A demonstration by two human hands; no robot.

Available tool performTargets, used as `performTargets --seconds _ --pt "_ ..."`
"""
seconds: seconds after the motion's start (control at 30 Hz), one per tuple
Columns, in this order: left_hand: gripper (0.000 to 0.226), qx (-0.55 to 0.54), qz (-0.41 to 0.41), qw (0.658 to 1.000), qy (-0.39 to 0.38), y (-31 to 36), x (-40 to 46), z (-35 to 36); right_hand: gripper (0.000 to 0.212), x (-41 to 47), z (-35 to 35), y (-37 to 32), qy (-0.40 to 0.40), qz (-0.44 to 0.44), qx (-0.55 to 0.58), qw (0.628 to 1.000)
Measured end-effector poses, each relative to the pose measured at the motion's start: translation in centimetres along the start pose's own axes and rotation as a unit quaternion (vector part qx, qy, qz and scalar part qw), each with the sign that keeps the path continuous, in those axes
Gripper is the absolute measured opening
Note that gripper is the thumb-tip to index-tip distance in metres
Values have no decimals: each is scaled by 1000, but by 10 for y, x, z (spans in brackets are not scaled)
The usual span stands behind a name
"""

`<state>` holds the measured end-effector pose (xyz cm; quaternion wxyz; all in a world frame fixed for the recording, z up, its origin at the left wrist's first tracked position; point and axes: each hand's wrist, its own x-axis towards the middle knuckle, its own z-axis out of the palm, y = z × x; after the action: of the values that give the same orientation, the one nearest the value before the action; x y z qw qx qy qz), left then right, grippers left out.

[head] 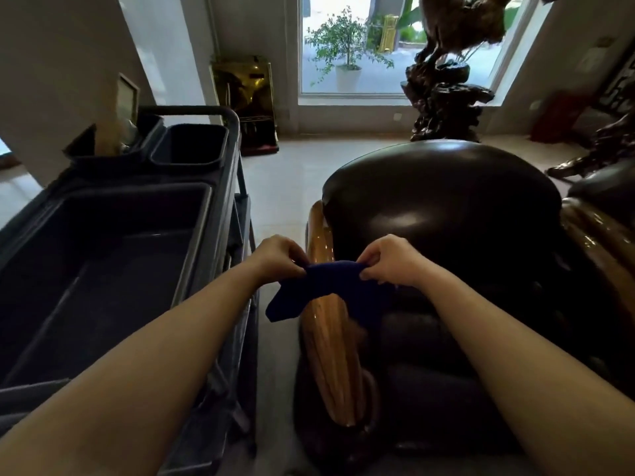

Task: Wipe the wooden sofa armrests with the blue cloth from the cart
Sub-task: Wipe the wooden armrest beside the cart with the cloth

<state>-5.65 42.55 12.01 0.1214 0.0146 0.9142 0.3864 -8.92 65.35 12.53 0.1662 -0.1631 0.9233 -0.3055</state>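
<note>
Grey cart (220, 173) to the left of the wooden armrest (331, 355), tubs open on top. Left hand (280, 257) pinching one end of the blue cloth (330, 290), right hand (390, 261) pinching the other end. Cloth stretched between both hands just above the armrest, corners hanging. Dark sofa cushion (443, 207) right of the armrest.

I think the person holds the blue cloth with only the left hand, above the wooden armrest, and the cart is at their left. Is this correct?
Not quite. In the head view both hands grip the blue cloth: the left hand and the right hand. It is above the wooden armrest, and the cart is at their left.
</note>
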Motion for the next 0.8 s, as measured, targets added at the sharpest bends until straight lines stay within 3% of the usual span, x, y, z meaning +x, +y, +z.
performTargets --seconds 0.2,0.4,0.63,0.8 --pt "18 -16 -8 997 -70 -27 60 30 23 37 6 50 -37 40 43 998" --pt "20 20 -17 997 -78 -55 105 67 24 78 30 97 -43 55 31 997" --pt "29 36 -87 985 -144 -130 141 134 25 123 108 174 -117 74 18 990" --pt "34 29 -130 983 -125 -176 170 166 27 149 151 217 -135 67 46 988"
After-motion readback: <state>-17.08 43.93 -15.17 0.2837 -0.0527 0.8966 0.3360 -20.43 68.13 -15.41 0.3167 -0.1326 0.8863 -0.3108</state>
